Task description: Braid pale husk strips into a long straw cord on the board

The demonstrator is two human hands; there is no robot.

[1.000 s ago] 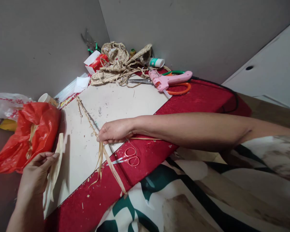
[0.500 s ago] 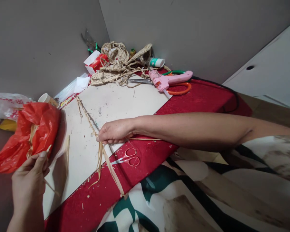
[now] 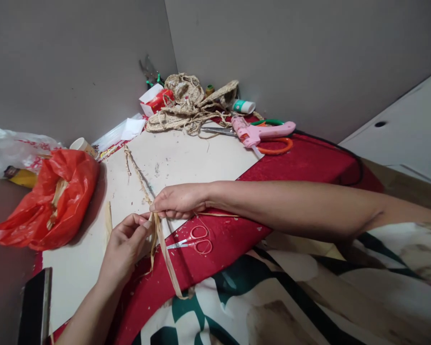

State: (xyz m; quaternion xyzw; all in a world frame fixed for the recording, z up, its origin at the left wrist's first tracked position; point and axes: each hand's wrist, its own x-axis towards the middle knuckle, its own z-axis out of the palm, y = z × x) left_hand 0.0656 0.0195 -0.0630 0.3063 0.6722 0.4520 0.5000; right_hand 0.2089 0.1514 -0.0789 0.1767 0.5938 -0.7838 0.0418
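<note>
A thin straw braid (image 3: 138, 175) runs over the pale board (image 3: 175, 158) down to my right hand (image 3: 177, 200), which pinches its lower end. Loose flat straw strands (image 3: 167, 261) hang from there over the red cloth toward the lap. Close beside it, my left hand (image 3: 127, 239) has thumb and forefinger pressed together on a straw strip at the base of the strands. Small red-handled scissors (image 3: 197, 239) lie on the red cloth below my right wrist. One more straw strip (image 3: 108, 220) rests on the board left of my hands.
A red plastic bag (image 3: 72, 191) holding straw sits at the left, near a paper cup (image 3: 83, 146). At the back are braided straw coils (image 3: 183, 91), a pink glue gun (image 3: 260, 132) and orange-handled scissors (image 3: 282, 146). A dark phone-like object (image 3: 35, 306) lies lower left.
My left hand has moved right, from beside the red bag to my right hand, bringing a straw strip. My right hand keeps its hold on the braid. The view has shifted slightly.
</note>
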